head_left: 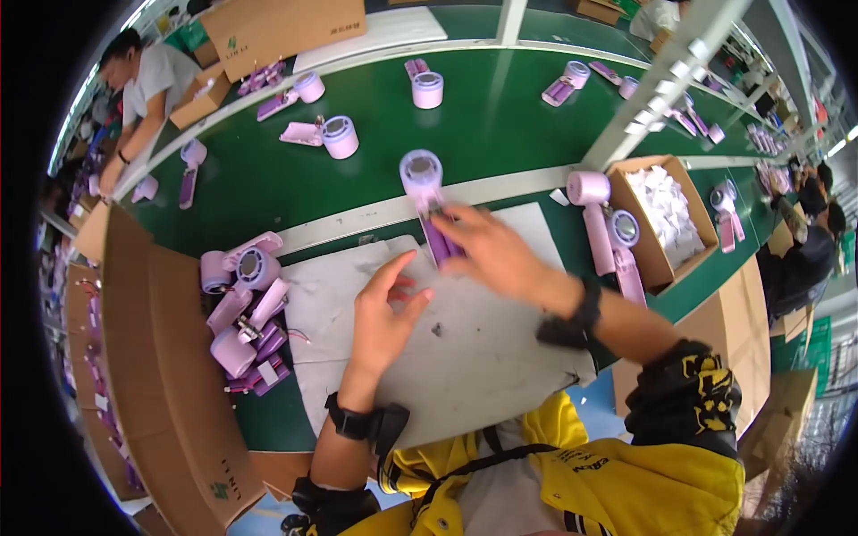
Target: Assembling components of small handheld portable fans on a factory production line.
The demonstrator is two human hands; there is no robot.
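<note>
My right hand (496,255) reaches forward over the grey work mat (465,348) and grips the handle of a purple handheld fan (422,179), whose round head points away from me onto the green belt. My left hand (384,313) hovers over the mat just left of it, fingers spread and holding nothing. Both wrists wear black straps.
A pile of purple fan parts (246,313) lies left of the mat beside a large cardboard box (161,357). Two assembled fans (608,232) and a box of white packets (666,214) sit to the right. More fans lie on the green conveyor (268,179). Other people work at far left and right.
</note>
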